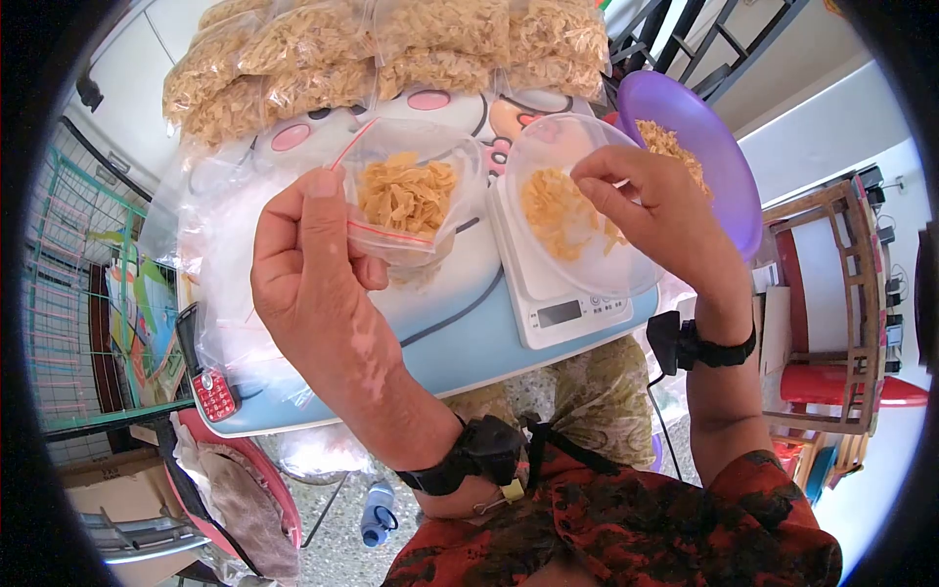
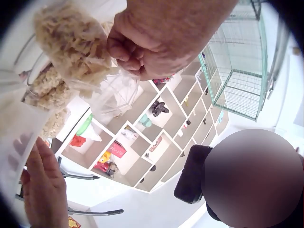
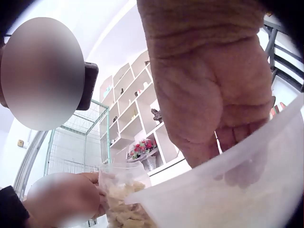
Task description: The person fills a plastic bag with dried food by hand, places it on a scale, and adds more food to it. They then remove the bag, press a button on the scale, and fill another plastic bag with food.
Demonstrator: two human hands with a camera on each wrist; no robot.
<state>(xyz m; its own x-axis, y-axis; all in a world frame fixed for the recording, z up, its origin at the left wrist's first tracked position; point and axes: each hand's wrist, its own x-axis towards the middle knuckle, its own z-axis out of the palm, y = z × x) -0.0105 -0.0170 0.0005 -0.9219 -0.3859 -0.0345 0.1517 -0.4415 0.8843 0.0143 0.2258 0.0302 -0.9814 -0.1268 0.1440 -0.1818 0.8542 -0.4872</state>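
Note:
My left hand [image 1: 328, 284] pinches the edge of a clear zip bag [image 1: 391, 238] with a red seal line; tan flakes [image 1: 406, 194] fill it. To its right, a translucent bowl [image 1: 548, 279] of similar flakes [image 1: 553, 210] sits tilted on a white scale [image 1: 528, 313]. Over the bowl's right side is my right hand [image 1: 665, 210], thumb and fingertips bent toward each other; whether it pinches a flake cannot be told. In the left wrist view the bag [image 2: 76, 47] hangs from the left hand [image 2: 152, 42]. The right wrist view shows the right hand [image 3: 213, 99] partly behind the bowl's wall [image 3: 228, 190].
Filled bags of flakes [image 1: 342, 49] are stacked along the table's far side. A purple basin [image 1: 719, 147] with crumbly pieces stands at the right. Plastic bags [image 1: 245, 342] and a red phone [image 1: 213, 393] lie on the left. A wire cage [image 1: 78, 293] stands beyond the left edge.

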